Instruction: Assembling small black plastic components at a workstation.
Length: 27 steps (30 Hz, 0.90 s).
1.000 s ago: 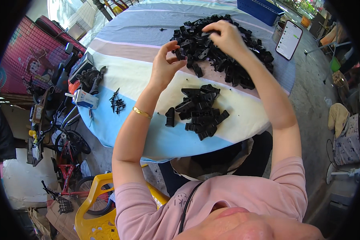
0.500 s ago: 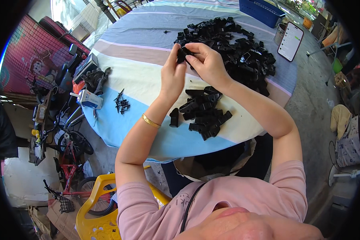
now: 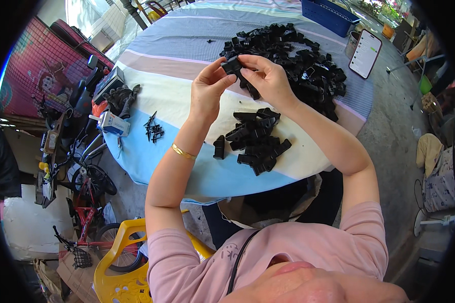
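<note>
Between my two hands, above the striped tablecloth (image 3: 172, 91), is a black plastic part (image 3: 232, 65). My left hand (image 3: 208, 91) pinches its left side with thumb and fingers. On its right side my right hand (image 3: 268, 81) grips it with thumb and forefinger. Just beyond and to the right lies a large heap of black plastic parts (image 3: 313, 70). A smaller pile of black parts (image 3: 258, 139) rests nearer to me, with a single black part (image 3: 219, 147) standing apart at its left. Small thin black pieces (image 3: 154, 129) lie in a cluster farther left.
A phone (image 3: 365, 54) leans against a metal can (image 3: 352, 44) at the right edge, near a blue basket (image 3: 328, 16). At the left edge are a small white-and-blue box (image 3: 114, 124) and a dark crumpled cloth (image 3: 121, 98). A yellow chair (image 3: 119, 257) and a red bicycle (image 3: 88, 219) stand at lower left.
My left hand has shifted slightly left and opened its wrist outward. The black part has turned so that more of it shows between my fingers.
</note>
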### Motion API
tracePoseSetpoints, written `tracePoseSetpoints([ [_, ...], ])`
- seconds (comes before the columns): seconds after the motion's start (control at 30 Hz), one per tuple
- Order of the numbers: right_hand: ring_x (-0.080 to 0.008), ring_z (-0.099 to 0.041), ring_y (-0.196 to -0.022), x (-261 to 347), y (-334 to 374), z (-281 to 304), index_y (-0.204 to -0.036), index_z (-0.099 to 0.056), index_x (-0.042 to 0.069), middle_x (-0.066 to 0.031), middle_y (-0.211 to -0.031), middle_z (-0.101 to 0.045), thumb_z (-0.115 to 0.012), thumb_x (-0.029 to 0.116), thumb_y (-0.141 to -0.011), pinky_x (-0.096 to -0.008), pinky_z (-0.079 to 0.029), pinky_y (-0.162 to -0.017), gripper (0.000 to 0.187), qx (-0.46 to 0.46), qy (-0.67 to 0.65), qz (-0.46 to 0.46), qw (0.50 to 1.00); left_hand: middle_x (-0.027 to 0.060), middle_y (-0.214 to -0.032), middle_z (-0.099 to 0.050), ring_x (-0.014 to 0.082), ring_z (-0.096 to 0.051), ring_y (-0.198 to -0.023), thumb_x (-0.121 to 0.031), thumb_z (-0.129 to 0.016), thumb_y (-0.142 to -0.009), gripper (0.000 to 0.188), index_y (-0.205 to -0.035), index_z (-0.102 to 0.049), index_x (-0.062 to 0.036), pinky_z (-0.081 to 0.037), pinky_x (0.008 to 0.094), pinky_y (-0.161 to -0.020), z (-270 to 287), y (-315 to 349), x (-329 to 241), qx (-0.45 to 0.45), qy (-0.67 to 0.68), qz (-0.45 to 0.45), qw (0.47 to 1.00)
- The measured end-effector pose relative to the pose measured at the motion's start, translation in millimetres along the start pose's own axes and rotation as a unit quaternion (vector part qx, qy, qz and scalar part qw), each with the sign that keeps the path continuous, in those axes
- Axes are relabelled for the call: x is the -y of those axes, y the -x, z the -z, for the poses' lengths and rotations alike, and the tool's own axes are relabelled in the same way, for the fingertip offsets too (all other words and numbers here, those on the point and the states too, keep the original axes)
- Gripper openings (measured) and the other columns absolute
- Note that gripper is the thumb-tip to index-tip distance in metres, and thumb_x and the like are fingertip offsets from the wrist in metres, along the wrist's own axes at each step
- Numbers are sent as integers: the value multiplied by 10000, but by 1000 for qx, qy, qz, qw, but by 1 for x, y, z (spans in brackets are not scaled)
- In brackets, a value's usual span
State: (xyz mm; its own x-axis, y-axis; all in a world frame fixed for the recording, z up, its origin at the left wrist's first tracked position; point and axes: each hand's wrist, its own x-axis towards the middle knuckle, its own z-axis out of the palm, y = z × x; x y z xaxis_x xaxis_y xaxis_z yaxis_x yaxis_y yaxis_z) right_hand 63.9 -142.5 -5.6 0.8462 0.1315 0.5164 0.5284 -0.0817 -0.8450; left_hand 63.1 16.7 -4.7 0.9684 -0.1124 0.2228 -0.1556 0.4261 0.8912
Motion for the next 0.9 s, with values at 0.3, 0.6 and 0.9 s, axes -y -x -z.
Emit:
tracePoseSetpoints([
  [0.3, -113, -602, -871, 8, 3, 4, -1123, -581, 19, -87, -1032, -633, -575, 61, -845, -225, -483, -767, 281, 8, -27, 7, 1000, 35, -862, -597, 105, -570, -796, 102, -675, -692, 459, -1125, -572, -11, -483, 233, -747, 6, -2, -3, 40, -5, 0, 999],
  [0.6, -201, -595, -804, 4, 3, 5, -1072, -592, 41, -82, -917, -627, -646, -6, -727, -266, -501, -647, 352, -55, 225, 295, 927, 43, -929, -595, 119, -580, -845, 23, -643, -768, 422, -1171, -518, 37, -491, 249, -781, -10, 7, -4, -6, -56, -5, 998],
  [0.9, -170, -575, -831, 15, 8, 2, -1144, -551, 84, -19, -926, -628, -715, 155, -699, -327, -427, -790, 480, -61, 324, 322, 888, 75, -997, -606, 133, -596, -883, -89, -603, -847, 291, -1112, -551, 18, -507, 248, -774, -11, 8, -2, -7, 49, 24, 998],
])
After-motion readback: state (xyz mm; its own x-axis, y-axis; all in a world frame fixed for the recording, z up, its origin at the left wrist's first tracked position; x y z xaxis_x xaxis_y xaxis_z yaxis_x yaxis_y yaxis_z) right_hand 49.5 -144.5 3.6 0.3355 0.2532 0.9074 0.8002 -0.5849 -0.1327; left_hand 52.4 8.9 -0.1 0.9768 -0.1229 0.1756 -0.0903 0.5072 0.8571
